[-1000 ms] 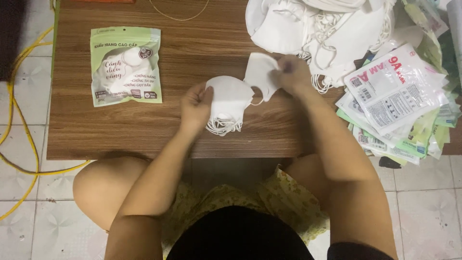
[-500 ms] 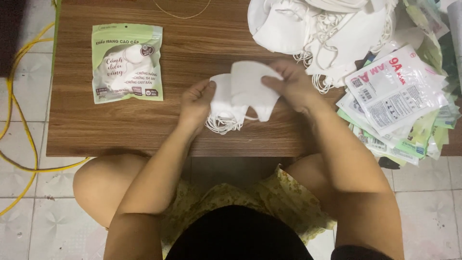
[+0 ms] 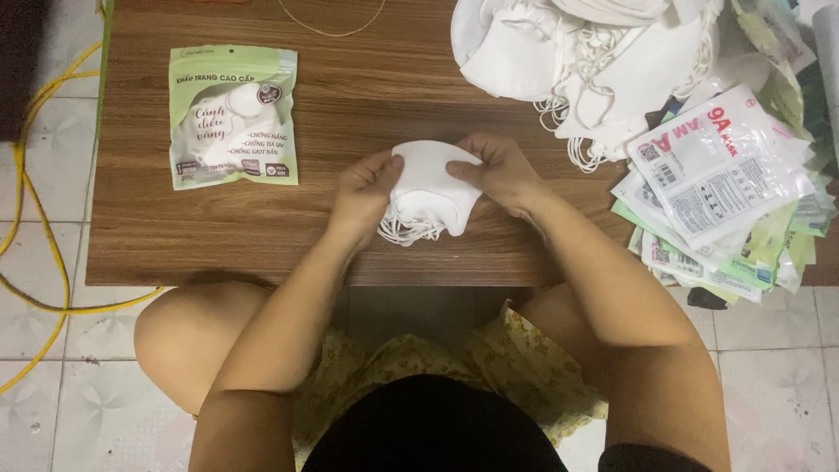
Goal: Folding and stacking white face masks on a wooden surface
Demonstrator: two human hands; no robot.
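Both hands pinching a stack of white masks (image 3: 434, 186) over the wooden table (image 3: 367, 114): left hand (image 3: 367, 188) gripping one edge, right hand (image 3: 500, 170) the other. Green packet (image 3: 232, 115) lying well left.

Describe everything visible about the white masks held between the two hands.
The white masks form a small, neatly aligned stack of soft, fabric-like pieces with rounded edges. Thin white ear loops hang bunched at the lower left. The stack rests on the wooden table near its front edge, pinched by the left hand and right hand.
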